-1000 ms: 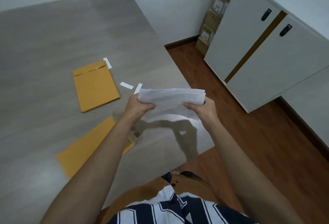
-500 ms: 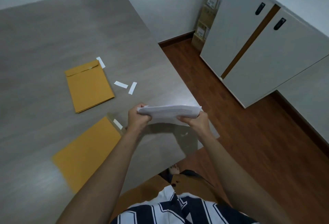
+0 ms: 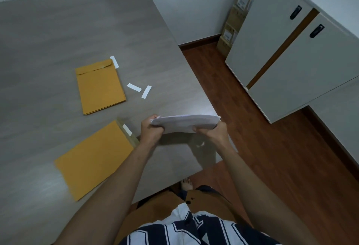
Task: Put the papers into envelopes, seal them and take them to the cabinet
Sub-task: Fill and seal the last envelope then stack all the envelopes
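Now both hands, left point(image 3: 150, 131) and right point(image 3: 211, 133), pinch the papers point(image 3: 184, 124) by their ends, the open envelope point(image 3: 95, 159) at eight o'clock, nearer the left.

Dim, soft overhead light, dark shadow under the papers point(image 3: 184, 123), wide-angle edges bowed

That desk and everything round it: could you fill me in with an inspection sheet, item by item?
Surface: grey wood-grain table, corner near the person.
Job's things: stack of papers held above the table edge; near envelope lying flat with its flap open; far envelope stack lying flat.
Clutter: three loose white strips on the table near the far envelope stack.
Grip: left hand grips the papers' left end; right hand grips the right end.
Cables: nothing seen.
Surroundings: white cabinet with two black handles, stacked cardboard boxes in the corner, wooden floor.
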The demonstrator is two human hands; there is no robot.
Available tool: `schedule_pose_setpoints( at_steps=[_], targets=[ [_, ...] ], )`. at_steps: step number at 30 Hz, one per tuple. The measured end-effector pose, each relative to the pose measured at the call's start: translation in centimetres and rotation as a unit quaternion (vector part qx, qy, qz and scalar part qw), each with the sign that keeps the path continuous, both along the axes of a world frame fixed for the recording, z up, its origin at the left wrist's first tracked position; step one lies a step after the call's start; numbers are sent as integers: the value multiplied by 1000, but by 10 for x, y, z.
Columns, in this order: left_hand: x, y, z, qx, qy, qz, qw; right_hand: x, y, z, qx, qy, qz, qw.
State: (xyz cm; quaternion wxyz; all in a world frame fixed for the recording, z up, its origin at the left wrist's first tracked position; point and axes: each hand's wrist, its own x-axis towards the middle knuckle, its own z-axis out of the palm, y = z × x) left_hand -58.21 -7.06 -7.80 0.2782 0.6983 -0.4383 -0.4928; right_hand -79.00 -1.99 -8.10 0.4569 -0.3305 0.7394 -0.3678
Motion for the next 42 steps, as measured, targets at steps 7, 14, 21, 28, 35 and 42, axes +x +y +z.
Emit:
schedule_pose_setpoints(
  at_steps=[7,14,21,28,35,42],
  targets=[
    [13,0,8,15,-13,54,998,1,-11,3,-3,-78,60,995],
    [61,4,20,-10,-28,83,996,42,-31,15,20,-103,190,976],
    [123,29,-19,56,-244,154,956,80,-54,32,-13,36,209,977],
    [121,38,-45,117,-346,81,928,99,-56,36,-40,154,272,949],
    [119,32,-44,130,-402,66,904,103,-56,33,-31,175,292,940],
    [126,41,-45,95,-392,47,914,105,-64,25,37,106,317,942]
  ],
)
